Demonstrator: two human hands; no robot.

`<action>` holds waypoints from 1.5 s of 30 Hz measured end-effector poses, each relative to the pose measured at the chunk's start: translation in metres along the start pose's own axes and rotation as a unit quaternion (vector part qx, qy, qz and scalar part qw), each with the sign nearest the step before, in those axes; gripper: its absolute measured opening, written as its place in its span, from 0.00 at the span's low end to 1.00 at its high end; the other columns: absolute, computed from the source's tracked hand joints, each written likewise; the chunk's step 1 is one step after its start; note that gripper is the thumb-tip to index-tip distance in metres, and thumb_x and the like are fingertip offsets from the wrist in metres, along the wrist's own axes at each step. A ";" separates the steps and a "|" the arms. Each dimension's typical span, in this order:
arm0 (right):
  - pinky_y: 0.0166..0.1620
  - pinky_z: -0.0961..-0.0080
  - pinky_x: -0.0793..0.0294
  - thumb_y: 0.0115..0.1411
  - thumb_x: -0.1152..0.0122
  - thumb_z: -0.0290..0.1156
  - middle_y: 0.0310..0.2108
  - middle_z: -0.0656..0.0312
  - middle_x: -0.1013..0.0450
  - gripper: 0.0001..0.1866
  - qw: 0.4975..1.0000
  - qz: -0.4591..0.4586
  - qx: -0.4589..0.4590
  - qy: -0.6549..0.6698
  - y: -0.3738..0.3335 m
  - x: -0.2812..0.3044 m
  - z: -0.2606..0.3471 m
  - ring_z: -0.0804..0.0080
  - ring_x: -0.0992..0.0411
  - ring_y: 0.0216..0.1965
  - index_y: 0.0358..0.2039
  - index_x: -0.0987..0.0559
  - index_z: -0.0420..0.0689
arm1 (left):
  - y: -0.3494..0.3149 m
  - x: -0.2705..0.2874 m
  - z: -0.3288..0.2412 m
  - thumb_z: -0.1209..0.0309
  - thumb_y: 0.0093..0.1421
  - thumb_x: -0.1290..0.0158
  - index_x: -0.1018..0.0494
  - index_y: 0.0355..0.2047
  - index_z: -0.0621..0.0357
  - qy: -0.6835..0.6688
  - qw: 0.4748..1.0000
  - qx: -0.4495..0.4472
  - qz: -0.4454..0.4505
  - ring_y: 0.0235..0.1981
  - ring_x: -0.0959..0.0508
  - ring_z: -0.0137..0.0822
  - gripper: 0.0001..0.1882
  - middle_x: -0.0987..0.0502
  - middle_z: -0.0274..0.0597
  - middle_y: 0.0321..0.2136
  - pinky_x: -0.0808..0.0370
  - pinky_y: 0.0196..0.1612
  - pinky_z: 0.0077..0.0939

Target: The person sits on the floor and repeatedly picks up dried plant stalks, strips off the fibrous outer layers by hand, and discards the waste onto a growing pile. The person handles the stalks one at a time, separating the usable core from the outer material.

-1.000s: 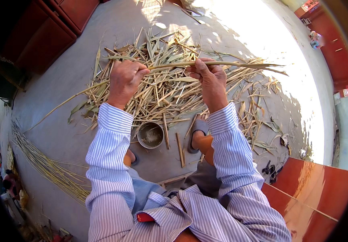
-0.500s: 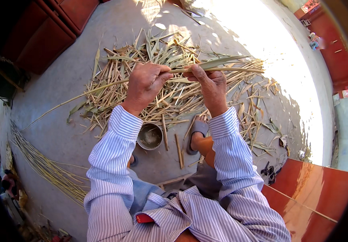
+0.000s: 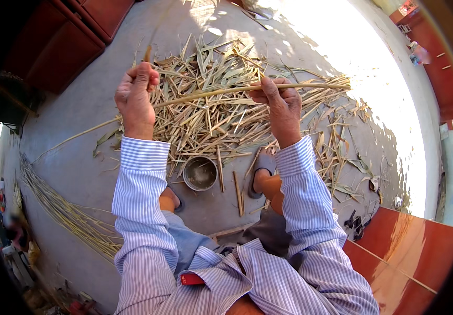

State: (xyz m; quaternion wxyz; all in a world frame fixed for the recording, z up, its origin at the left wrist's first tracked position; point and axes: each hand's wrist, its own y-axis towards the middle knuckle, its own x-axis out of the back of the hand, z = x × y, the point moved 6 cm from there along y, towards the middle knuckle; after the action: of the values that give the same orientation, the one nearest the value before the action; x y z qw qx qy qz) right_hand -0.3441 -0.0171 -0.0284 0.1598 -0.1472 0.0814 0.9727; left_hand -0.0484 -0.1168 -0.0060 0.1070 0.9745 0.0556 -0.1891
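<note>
A long, thin reed stalk (image 3: 211,94) stretches from the far right across to the left, above a heap of cut stalks and dry leaves (image 3: 200,121). My right hand (image 3: 279,107) pinches it near its thicker end. Out to the left, my left hand (image 3: 136,100) is closed, with a blurred brownish leaf strip (image 3: 148,53) sticking up from its fingers. The stalk runs behind my left wrist, so whether they touch is unclear.
Near my feet stand a round metal pot (image 3: 200,174) and some short cut pieces (image 3: 238,193). A bundle of long slender stalks (image 3: 69,210) lies at left. Dark red furniture (image 3: 64,47) is at the far left; a reddish panel (image 3: 394,241) is at lower right.
My left hand has left the stalk and moved up and left, taking a leaf strip with it. The green leaf by my right hand is gone from there; that hand still grips the stalk.
</note>
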 end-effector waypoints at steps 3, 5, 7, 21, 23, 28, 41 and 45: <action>0.33 0.81 0.20 0.63 0.41 0.37 0.30 0.56 0.22 0.12 0.999 -0.027 -0.025 -0.029 0.002 0.015 -0.008 0.72 0.21 0.30 0.34 0.25 0.40 | 0.018 0.045 -0.003 0.66 0.58 0.38 0.26 0.34 0.62 0.065 0.997 -0.008 -0.044 0.24 0.28 0.22 0.13 0.22 0.36 0.26 0.30 0.30 0.14; 0.31 0.82 0.20 0.62 0.40 0.39 0.30 0.56 0.22 0.13 0.998 -0.038 -0.027 -0.039 0.005 0.019 -0.007 0.71 0.21 0.30 0.34 0.25 0.40 | 0.025 0.051 -0.003 0.63 0.57 0.38 0.25 0.36 0.61 0.234 0.971 -0.038 -0.006 0.26 0.27 0.23 0.14 0.22 0.35 0.27 0.29 0.32 0.18; 0.31 0.82 0.20 0.62 0.39 0.40 0.30 0.56 0.22 0.14 0.998 -0.041 -0.029 -0.038 0.005 0.019 -0.003 0.71 0.21 0.30 0.33 0.24 0.40 | 0.007 0.031 -0.015 0.62 0.56 0.37 0.25 0.36 0.61 0.563 0.781 -0.266 0.048 0.27 0.25 0.28 0.16 0.21 0.38 0.29 0.28 0.34 0.21; 0.28 0.83 0.22 0.60 0.37 0.45 0.27 0.56 0.22 0.20 0.995 -0.079 -0.038 -0.041 0.010 0.026 -0.004 0.73 0.22 0.27 0.31 0.24 0.38 | -0.050 -0.035 0.044 0.72 0.53 0.37 0.22 0.33 0.64 0.302 0.901 -0.019 0.310 0.31 0.22 0.28 0.10 0.21 0.40 0.28 0.25 0.36 0.24; 0.28 0.83 0.22 0.60 0.37 0.45 0.27 0.56 0.23 0.20 0.996 -0.071 -0.032 -0.045 0.009 0.022 -0.002 0.72 0.22 0.27 0.31 0.25 0.38 | -0.051 -0.033 0.048 0.73 0.53 0.37 0.22 0.33 0.64 0.291 0.904 0.026 0.312 0.31 0.22 0.27 0.09 0.20 0.39 0.28 0.25 0.36 0.23; 0.30 0.82 0.21 0.60 0.38 0.45 0.27 0.56 0.23 0.19 0.997 -0.052 -0.031 -0.052 0.005 0.022 -0.002 0.72 0.22 0.27 0.33 0.25 0.38 | -0.047 -0.033 0.055 0.72 0.56 0.38 0.21 0.34 0.64 0.252 0.921 0.092 0.284 0.29 0.23 0.22 0.08 0.19 0.38 0.27 0.25 0.36 0.18; 0.35 0.83 0.20 0.66 0.45 0.36 0.35 0.54 0.22 0.15 0.993 -0.069 -0.084 0.040 0.008 0.041 -0.016 0.70 0.21 0.34 0.40 0.25 0.34 | -0.011 0.010 0.004 0.52 0.56 0.41 0.24 0.39 0.57 0.653 0.687 -0.299 0.108 0.41 0.24 0.42 0.21 0.20 0.42 0.34 0.34 0.47 0.37; 0.36 0.83 0.20 0.67 0.47 0.34 0.38 0.52 0.23 0.14 0.992 -0.053 -0.085 0.081 0.008 0.038 -0.014 0.70 0.22 0.36 0.42 0.26 0.34 | -0.020 -0.022 0.014 0.55 0.55 0.41 0.21 0.36 0.61 0.464 0.810 -0.239 0.267 0.34 0.22 0.40 0.20 0.20 0.43 0.30 0.30 0.40 0.34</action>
State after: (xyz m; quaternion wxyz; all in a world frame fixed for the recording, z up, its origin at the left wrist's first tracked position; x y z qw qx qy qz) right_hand -0.3775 -0.0171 -0.0522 0.1912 -0.2430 0.0029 0.9510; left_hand -0.0771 -0.1018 -0.0140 0.3440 0.8664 -0.1204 0.3413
